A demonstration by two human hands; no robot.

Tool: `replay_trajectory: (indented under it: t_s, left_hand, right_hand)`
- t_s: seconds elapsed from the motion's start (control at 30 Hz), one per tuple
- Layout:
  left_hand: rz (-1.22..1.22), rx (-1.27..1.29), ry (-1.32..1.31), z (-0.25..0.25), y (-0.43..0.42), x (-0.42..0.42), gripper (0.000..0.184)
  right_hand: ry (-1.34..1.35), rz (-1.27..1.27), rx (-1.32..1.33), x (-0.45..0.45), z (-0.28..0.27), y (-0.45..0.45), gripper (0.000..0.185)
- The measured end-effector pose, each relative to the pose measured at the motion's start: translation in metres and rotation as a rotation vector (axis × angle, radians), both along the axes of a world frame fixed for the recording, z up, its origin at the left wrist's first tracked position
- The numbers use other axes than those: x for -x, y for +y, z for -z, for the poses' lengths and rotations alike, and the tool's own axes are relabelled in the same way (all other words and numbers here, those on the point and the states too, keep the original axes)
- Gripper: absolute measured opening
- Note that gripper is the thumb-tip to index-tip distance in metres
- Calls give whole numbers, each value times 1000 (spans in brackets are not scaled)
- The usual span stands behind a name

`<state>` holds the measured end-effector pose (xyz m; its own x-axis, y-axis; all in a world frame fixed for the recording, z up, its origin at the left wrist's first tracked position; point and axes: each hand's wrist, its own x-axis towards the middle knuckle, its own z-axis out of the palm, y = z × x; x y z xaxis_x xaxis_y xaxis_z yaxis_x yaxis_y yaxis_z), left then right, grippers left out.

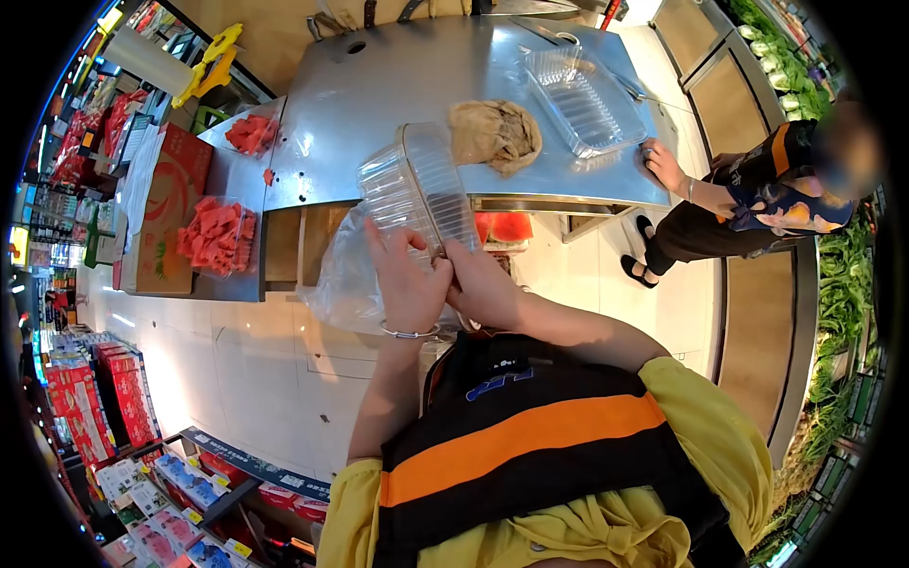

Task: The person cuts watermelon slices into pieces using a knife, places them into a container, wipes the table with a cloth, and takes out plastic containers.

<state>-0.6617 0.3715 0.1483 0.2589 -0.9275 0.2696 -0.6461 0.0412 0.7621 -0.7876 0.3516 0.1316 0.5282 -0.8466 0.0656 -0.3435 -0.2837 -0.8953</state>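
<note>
Both hands meet at the near edge of a clear ribbed plastic container (379,175), held up in front of my chest by the metal table's near edge. My left hand (414,279) pinches that edge, thumb and index together and other fingers along the side. My right hand (483,286) grips just to its right, its fingertips partly hidden. I cannot tell whether this is one folded container or several nested. Below and to the left hangs a thin clear plastic bag (346,279), close to my left hand. A crumpled tan cloth (492,133) lies beyond on the table.
On the metal table (379,76) sits another clear tray (587,104) near a knife (538,31). Cut watermelon (216,235) fills a tub at left, beside a cardboard box (166,213). A person's hand (666,168) rests on the right edge. Watermelon pieces (507,225) show underneath.
</note>
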Motion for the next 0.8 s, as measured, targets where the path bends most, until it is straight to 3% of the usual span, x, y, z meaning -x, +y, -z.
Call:
replay_trajectory:
  t_s: [0.07, 0.23, 0.27, 0.37, 0.4, 0.43, 0.5, 0.53, 0.57, 0.63, 0.7, 0.8]
  left_hand:
    - [-14, 6, -50, 0, 1, -1, 32]
    - [-89, 51, -64, 3, -5, -20, 38]
    - [-121, 16, -14, 6, -6, -31, 39]
    - [-231, 92, 34, 22, -2, -94, 35]
    - [-408, 63, 63, 35, 1, -131, 26]
    - [-454, 108, 3, 39, 7, -173, 33]
    - [-546, 144, -49, 21, 30, -254, 21]
    - [-726, 226, -226, 3, 41, -271, 17]
    - [-788, 118, -183, -25, 53, -286, 13]
    - [-808, 419, 56, -62, 55, -282, 11]
    - [-796, 533, 87, -80, 52, -271, 4]
    - [-681, 581, 125, -73, 53, -265, 10]
  right_hand:
    - [-30, -10, 73, -4, 4, -2, 28]
    - [-114, -15, -58, -4, -8, -9, 20]
    - [25, -4, 47, 0, -15, -11, 14]
    - [-38, 77, -60, 14, -27, -28, 19]
    - [80, 93, -44, 21, -44, -33, 17]
    - [83, 100, -28, 22, -44, -38, 17]
    - [129, 1, 133, 22, -28, -41, 17]
    - [258, -44, 294, 14, -6, -41, 19]
    - [356, -108, 235, 4, -8, -38, 19]
    - [449, -183, 225, -20, 10, -31, 20]
    - [444, -193, 278, -38, 44, -30, 20]
    - [399, -387, 179, -52, 72, -26, 21]
